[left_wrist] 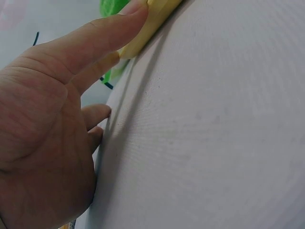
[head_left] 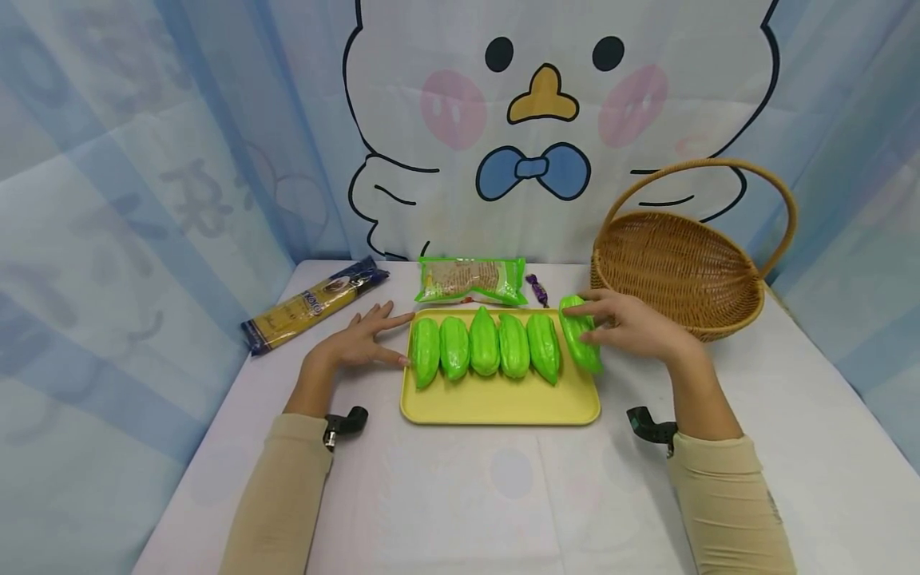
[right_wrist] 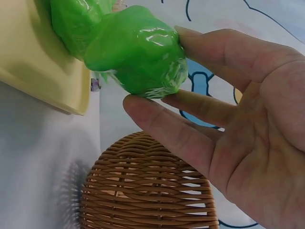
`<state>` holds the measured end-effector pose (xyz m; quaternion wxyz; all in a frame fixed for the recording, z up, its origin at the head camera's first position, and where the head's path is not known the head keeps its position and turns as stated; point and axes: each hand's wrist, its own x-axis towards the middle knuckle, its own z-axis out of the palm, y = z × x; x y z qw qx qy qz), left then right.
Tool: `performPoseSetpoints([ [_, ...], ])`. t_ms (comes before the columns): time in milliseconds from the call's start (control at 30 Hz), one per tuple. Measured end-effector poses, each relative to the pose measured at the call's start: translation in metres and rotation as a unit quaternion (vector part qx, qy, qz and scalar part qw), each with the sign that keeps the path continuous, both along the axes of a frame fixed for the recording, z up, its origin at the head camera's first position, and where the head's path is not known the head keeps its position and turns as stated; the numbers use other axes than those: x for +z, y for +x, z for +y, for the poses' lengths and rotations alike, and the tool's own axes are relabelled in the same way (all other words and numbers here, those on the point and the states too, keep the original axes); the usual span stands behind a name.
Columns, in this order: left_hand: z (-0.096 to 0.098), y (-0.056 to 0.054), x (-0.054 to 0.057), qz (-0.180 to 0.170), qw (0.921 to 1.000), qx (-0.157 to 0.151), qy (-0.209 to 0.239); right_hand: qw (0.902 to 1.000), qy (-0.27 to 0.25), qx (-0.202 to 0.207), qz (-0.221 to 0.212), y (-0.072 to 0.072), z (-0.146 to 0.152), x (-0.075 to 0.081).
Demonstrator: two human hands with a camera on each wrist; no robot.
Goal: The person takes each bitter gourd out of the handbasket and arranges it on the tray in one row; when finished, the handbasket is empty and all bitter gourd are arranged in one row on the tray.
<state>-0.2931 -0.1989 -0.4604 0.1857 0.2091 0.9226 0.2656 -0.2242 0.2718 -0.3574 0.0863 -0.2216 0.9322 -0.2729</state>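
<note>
Between the thumb and fingers of my right hand (head_left: 632, 323) is a green, ridged, oblong piece in clear wrap (head_left: 577, 335). In the right wrist view, the held green piece (right_wrist: 138, 52) is pinched from both sides, above the wicker basket. It overlaps the right rim of a yellow tray (head_left: 503, 406) in the head view. Several similar green pieces (head_left: 485, 343) lie side by side on that tray. My left hand (head_left: 359, 339) is spread, its thumb and index fingertips right at the tray's left rim. The left wrist view shows its palm (left_wrist: 43, 119) with nothing in it.
A wicker basket (head_left: 676, 267) with a tall handle stands at the back right. Behind the tray lie a green-edged packet (head_left: 471, 281) and a small purple-wrapped sweet (head_left: 537, 290). A long yellow and dark blue packet (head_left: 314, 306) lies at the back left. Curtains surround the table.
</note>
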Motion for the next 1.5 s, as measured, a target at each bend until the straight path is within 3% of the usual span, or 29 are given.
performPoseSetpoints([
  [367,0.001,0.001,0.001,0.0,1.0,-0.003,0.008,0.9992,0.032,-0.004,-0.022,-0.003,-0.003,-0.012],
  [767,0.001,-0.001,0.001,0.002,1.0,-0.005,0.006,0.9987,0.028,-0.008,-0.042,-0.008,-0.002,-0.023],
  [1500,0.001,-0.001,0.001,-0.007,0.9999,-0.001,0.014,0.9975,0.051,0.003,-0.048,-0.019,0.001,-0.034],
])
